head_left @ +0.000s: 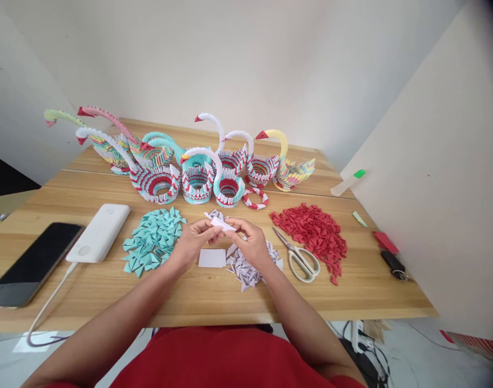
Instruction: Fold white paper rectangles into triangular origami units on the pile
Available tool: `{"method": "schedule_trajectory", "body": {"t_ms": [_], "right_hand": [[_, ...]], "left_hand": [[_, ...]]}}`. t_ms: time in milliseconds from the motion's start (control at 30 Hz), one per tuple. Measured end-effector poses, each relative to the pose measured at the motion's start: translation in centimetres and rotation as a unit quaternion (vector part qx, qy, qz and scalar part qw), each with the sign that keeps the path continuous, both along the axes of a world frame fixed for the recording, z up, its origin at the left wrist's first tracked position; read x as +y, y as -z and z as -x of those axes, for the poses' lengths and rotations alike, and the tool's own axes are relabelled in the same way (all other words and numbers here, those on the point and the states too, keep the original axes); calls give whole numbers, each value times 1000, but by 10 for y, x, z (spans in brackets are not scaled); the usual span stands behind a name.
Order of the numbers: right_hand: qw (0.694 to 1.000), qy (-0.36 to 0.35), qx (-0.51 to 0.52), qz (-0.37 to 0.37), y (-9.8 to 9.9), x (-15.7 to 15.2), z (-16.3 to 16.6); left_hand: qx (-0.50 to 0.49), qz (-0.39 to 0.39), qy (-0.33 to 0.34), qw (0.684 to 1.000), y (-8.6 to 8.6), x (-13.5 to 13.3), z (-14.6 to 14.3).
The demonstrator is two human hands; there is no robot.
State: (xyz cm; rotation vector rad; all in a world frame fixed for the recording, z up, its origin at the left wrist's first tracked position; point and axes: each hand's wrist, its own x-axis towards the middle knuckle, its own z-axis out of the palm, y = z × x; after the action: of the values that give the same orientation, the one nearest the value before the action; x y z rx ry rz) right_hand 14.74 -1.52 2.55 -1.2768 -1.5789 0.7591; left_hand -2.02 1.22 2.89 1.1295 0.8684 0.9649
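Note:
Between both hands, above the table's middle, is a small folded piece of white paper. My left hand pinches its left end, and my right hand grips the right end with thumb and fingers. Below them lies a stack of white paper slips. A heap of folded white paper triangles spreads under and beside my right hand, partly hidden by it. Left of my left hand is a pile of teal paper triangles. Red paper triangles lie in a larger pile on the right.
Scissors rest right of the white heap. Several folded-paper swans stand along the back, near a red-and-white paper ring. At left are a phone and a cabled power bank; at right, a black key fob.

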Motion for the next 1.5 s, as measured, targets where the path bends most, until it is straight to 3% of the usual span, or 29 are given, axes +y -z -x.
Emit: {"method": "schedule_trajectory", "body": {"t_ms": [600, 900, 1167, 1500], "right_hand": [[996, -12, 83, 28, 3, 3, -1], [999, 20, 25, 22, -4, 0, 1], [1000, 21, 12, 2, -3, 0, 1], [1000, -13, -3, -22, -3, 0, 1]], "left_hand": [[-28, -1, -54, 998, 7, 3, 2], [-43, 1, -48, 998, 8, -1, -3], [-181, 117, -7, 976, 12, 3, -1], [-217, 164, 39, 961, 10, 4, -1]]}}
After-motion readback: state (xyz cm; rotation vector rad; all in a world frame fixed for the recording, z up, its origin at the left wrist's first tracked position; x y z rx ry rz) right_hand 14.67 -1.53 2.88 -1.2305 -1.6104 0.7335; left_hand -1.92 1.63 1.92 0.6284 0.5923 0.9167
